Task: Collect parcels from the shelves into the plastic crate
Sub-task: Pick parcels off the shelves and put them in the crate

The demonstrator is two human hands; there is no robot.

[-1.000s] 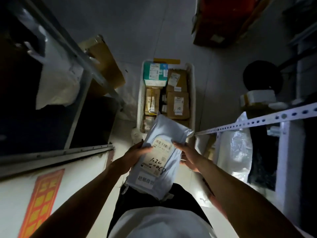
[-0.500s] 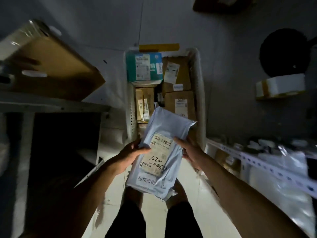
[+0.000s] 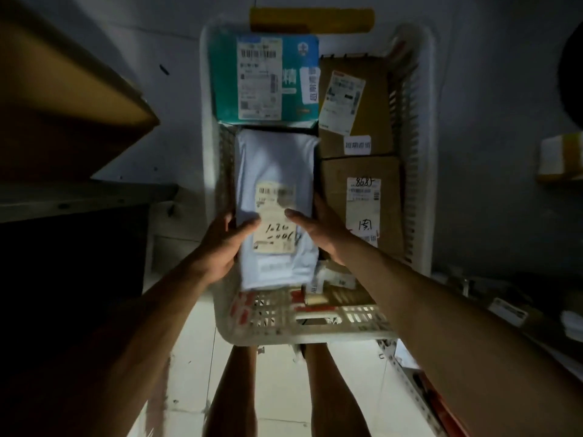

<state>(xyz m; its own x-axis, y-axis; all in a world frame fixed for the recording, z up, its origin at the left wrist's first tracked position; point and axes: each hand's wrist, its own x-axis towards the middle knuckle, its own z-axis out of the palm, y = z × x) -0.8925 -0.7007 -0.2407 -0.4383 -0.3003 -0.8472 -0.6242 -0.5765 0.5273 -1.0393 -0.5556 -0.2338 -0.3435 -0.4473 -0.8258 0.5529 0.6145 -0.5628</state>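
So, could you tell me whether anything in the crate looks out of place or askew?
Only the shipping label on the far brown box sits crooked. The parcels lie neatly packed in the crate.

Two bare forearms, no sleeves in view, no watch or bracelet or ring to be made out in the dim light. Left hand (image 3: 220,244) and right hand (image 3: 321,231) ungloved, nails short as far as can be told. Two bare lower legs (image 3: 331,389) below, uncovered from the knee down; clothing and footwear out of view.
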